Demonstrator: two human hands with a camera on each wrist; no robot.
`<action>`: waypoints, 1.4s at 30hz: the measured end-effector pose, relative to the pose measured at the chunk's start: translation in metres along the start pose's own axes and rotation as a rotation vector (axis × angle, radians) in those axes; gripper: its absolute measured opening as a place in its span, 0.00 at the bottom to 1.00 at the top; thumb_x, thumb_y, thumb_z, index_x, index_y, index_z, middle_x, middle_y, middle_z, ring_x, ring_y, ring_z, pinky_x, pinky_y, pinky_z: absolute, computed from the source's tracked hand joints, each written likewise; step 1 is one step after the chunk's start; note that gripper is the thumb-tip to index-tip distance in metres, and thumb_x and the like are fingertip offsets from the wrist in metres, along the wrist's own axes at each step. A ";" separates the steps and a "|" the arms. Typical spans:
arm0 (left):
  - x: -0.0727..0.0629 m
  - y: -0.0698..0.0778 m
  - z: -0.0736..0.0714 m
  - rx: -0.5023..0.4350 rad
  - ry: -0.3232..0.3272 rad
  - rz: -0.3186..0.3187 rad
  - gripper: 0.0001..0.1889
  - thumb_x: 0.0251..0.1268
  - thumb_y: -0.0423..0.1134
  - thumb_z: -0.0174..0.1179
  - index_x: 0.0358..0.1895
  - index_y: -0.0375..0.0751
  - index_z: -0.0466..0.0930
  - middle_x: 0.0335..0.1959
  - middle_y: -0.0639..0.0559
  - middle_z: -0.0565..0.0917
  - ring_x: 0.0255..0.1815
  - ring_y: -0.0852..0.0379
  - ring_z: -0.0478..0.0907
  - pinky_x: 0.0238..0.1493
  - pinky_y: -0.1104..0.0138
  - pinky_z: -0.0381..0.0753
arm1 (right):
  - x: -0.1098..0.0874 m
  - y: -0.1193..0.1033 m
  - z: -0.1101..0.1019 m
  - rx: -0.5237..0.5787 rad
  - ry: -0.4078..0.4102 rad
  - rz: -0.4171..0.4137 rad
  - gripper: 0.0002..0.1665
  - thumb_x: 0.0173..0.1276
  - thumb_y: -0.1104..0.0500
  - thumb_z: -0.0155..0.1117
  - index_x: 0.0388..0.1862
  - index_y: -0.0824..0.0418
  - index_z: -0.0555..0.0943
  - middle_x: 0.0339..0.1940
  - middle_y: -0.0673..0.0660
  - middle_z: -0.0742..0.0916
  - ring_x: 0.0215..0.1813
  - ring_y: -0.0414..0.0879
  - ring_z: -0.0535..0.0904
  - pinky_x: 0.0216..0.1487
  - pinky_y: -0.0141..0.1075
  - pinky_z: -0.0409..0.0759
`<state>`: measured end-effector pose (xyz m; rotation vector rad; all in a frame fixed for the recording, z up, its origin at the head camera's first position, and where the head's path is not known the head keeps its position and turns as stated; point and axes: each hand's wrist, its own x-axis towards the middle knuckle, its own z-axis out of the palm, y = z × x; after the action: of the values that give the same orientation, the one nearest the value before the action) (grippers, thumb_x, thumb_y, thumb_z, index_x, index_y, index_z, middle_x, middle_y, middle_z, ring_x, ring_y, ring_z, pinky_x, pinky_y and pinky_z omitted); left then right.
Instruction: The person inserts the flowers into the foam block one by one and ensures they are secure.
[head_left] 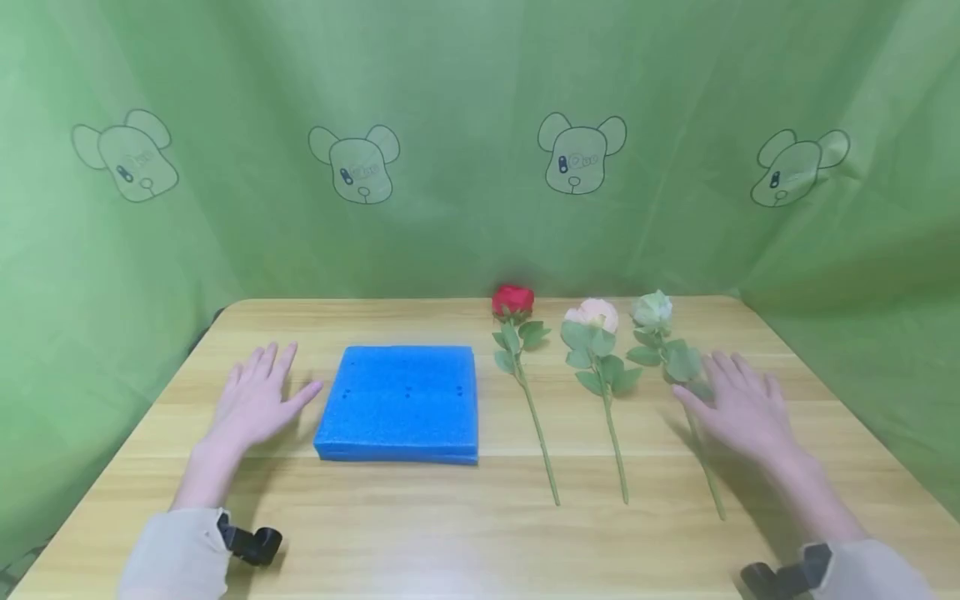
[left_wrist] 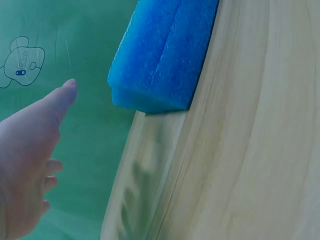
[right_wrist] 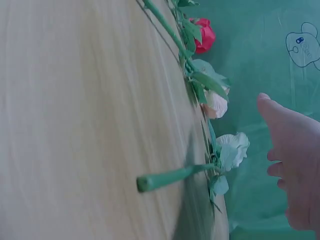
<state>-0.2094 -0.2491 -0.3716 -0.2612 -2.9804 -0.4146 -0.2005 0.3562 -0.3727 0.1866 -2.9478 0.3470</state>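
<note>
A blue foam block point(head_left: 401, 404) with small dark holes in its top lies left of the middle of the table. My left hand point(head_left: 258, 396) is spread just left of it, fingers straight, holding nothing; a gap shows between thumb and foam in the left wrist view. Three artificial flowers lie in a row to the right: a red rose point(head_left: 513, 301), a pale pink flower point(head_left: 594, 315) and a pale green-white flower point(head_left: 652, 310). Over the stem and leaves of the pale green-white one hovers my right hand point(head_left: 742, 408), fingers extended, partly hiding them. It grips nothing.
The light wooden table point(head_left: 450, 542) ends at a back edge just behind the flower heads. Green curtains point(head_left: 465, 225) with bear-head drawings hang behind it and at both sides. Each wrist carries a black camera mount point(head_left: 255, 543).
</note>
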 end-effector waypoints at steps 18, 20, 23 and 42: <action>-0.009 0.024 0.014 -0.598 -0.137 -0.045 0.48 0.62 0.56 0.56 0.70 0.26 0.42 0.67 0.26 0.56 0.65 0.30 0.57 0.63 0.43 0.60 | 0.002 -0.060 -0.005 0.386 0.049 -0.020 0.35 0.70 0.47 0.52 0.64 0.72 0.64 0.59 0.75 0.72 0.56 0.71 0.69 0.54 0.64 0.67; -0.009 0.025 0.017 -0.652 -0.154 -0.034 0.48 0.60 0.54 0.59 0.70 0.25 0.43 0.67 0.27 0.56 0.65 0.32 0.58 0.63 0.45 0.60 | 0.003 -0.064 -0.005 0.455 0.044 -0.020 0.33 0.70 0.48 0.54 0.62 0.72 0.66 0.56 0.74 0.75 0.54 0.68 0.72 0.52 0.61 0.71; -0.010 0.026 0.020 -0.689 -0.176 -0.011 0.48 0.59 0.51 0.61 0.70 0.24 0.43 0.68 0.27 0.55 0.65 0.32 0.58 0.64 0.46 0.60 | 0.004 -0.072 -0.004 0.563 0.020 0.000 0.32 0.68 0.50 0.57 0.62 0.71 0.67 0.53 0.71 0.78 0.53 0.65 0.75 0.54 0.57 0.73; -0.017 0.023 0.027 -0.811 -0.255 0.038 0.50 0.52 0.41 0.68 0.69 0.23 0.43 0.68 0.26 0.52 0.67 0.31 0.52 0.66 0.45 0.54 | 0.018 -0.112 0.029 0.847 -0.191 0.118 0.33 0.65 0.52 0.60 0.62 0.71 0.67 0.48 0.68 0.81 0.41 0.54 0.80 0.42 0.41 0.82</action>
<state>-0.1913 -0.2226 -0.3937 -0.4608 -2.8489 -1.6784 -0.2068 0.2390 -0.3722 0.1465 -2.7809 1.6502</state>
